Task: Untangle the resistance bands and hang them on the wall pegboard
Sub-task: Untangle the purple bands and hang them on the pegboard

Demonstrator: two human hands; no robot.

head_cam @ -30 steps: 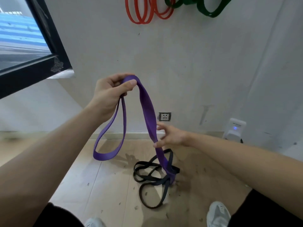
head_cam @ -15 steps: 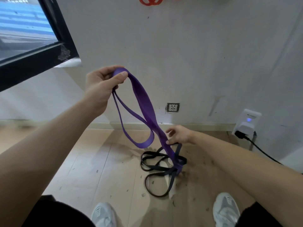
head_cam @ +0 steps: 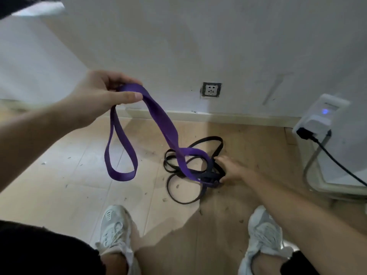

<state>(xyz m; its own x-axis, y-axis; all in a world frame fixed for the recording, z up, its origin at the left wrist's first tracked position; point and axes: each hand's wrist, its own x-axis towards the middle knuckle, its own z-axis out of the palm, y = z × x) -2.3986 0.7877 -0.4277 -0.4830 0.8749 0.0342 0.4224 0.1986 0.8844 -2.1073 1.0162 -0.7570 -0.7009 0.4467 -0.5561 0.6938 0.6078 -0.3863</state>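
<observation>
The right hand (head_cam: 232, 171), blurred, has its fingertips hidden behind the knot of the purple band (head_cam: 164, 126) and black band (head_cam: 215, 138); its grip cannot be told. The black cable (head_cam: 337, 161) is cut off at the picture's right edge.

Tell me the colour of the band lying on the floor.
The floor band is black; head view.

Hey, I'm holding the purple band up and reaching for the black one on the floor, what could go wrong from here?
The purple band is tangled in the loops of the black band on the floor; pulling up with the left hand may cinch the tangle tighter. The black band's lower loop lies just ahead of your shoes, so a step forward might catch it.
</observation>
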